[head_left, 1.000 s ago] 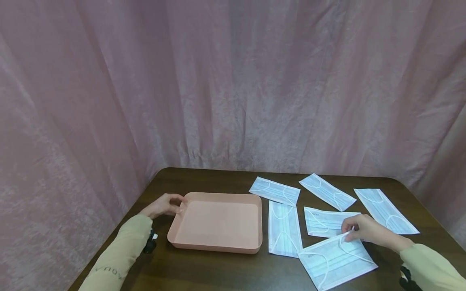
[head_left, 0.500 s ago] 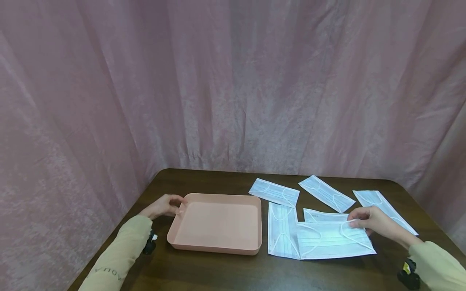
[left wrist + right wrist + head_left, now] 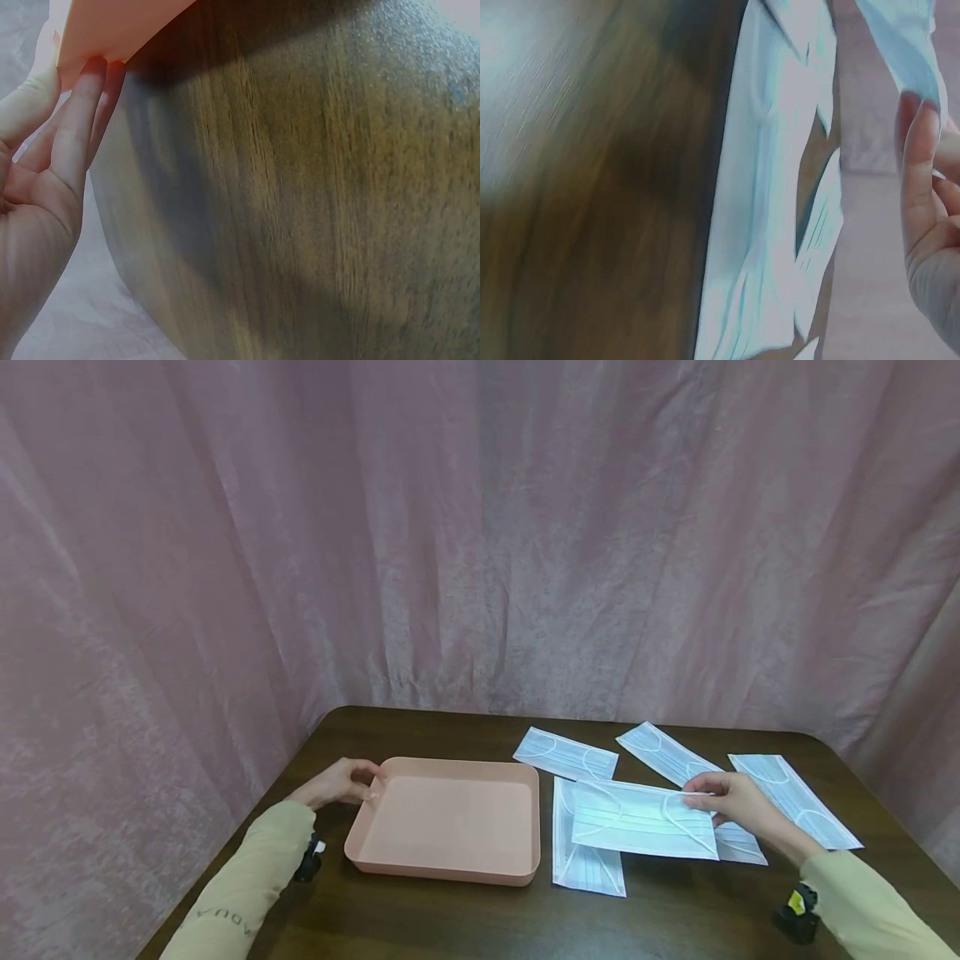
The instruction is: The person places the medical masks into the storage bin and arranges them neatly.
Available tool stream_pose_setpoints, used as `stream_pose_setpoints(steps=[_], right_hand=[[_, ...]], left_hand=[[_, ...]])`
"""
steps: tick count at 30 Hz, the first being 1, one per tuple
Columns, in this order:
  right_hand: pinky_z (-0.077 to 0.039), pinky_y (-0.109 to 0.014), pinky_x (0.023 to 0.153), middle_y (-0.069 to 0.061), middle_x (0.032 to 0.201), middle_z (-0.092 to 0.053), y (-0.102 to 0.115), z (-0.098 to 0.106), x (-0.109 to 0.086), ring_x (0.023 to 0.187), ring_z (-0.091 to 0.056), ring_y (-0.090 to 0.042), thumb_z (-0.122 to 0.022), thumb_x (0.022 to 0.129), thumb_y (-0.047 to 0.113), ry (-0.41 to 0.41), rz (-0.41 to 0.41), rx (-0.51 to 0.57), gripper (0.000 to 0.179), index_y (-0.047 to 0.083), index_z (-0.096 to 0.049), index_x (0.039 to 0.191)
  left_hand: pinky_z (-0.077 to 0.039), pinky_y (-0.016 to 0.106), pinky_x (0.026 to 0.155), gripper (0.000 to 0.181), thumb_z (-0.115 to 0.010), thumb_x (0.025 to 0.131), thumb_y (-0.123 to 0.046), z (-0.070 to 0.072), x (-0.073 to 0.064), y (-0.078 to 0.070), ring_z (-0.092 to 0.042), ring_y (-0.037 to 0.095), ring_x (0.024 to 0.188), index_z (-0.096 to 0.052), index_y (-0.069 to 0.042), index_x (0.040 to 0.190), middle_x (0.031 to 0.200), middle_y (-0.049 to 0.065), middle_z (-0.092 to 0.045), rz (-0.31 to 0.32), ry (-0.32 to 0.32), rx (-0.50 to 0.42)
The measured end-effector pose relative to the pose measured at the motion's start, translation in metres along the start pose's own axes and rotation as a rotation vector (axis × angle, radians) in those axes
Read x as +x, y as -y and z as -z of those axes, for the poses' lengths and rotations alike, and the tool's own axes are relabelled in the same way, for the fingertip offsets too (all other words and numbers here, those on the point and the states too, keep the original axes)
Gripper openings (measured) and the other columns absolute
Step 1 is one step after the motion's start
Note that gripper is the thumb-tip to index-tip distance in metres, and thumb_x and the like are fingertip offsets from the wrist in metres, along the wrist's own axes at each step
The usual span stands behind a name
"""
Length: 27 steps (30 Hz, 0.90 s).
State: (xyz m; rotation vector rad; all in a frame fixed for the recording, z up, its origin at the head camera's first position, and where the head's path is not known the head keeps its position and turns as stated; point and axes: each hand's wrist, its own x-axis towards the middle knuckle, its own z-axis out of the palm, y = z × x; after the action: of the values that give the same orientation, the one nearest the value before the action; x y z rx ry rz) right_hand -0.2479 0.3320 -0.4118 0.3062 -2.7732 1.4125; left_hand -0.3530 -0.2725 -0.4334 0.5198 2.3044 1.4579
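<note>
From where I'm standing, the right hand (image 3: 729,802) is pinching a pale blue mask (image 3: 641,822) near one corner between thumb and fingers. The mask is hanging above the table (image 3: 420,918), partly covering my view of other masks (image 3: 588,874) lying there. The left hand (image 3: 341,782) is gripping the left rim of a pink tray (image 3: 450,818), which is resting beside the masks.
</note>
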Motion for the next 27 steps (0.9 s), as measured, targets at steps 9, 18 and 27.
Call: stream_pose_setpoints(steps=[9,18,27], right_hand=[[-0.05,-0.032,0.056,-0.014,0.092,-0.062,0.02,-0.024,0.019,0.072,-0.055,-0.022,-0.07,0.08,0.019,-0.059,-0.062,0.003,0.035,-0.006,-0.062,0.102],[-0.05,-0.033,0.056,-0.01,0.087,-0.062,0.035,-0.04,0.035,0.063,-0.053,-0.02,-0.069,0.081,0.021,-0.078,-0.079,0.067,0.034,-0.005,-0.062,0.102],[-0.049,-0.034,0.053,-0.01,0.083,-0.061,0.04,-0.025,0.038,0.058,-0.051,-0.022,-0.069,0.081,0.016,-0.128,-0.057,0.033,0.031,-0.006,-0.062,0.102]], left_hand=[[-0.05,0.037,0.069,0.038,-0.067,0.075,0.009,-0.002,0.001,0.002,-0.056,0.02,0.079,-0.051,0.015,0.109,0.097,0.017,-0.056,0.004,-0.016,-0.001],[-0.05,0.037,0.069,0.038,-0.065,0.076,0.011,-0.004,0.0,0.001,-0.056,0.02,0.079,-0.05,0.016,0.11,0.098,0.019,-0.056,-0.006,-0.01,-0.013],[-0.049,0.039,0.072,0.037,-0.065,0.076,0.009,-0.007,0.0,-0.004,-0.056,0.022,0.081,-0.052,0.013,0.111,0.1,0.018,-0.056,0.008,-0.018,0.016]])
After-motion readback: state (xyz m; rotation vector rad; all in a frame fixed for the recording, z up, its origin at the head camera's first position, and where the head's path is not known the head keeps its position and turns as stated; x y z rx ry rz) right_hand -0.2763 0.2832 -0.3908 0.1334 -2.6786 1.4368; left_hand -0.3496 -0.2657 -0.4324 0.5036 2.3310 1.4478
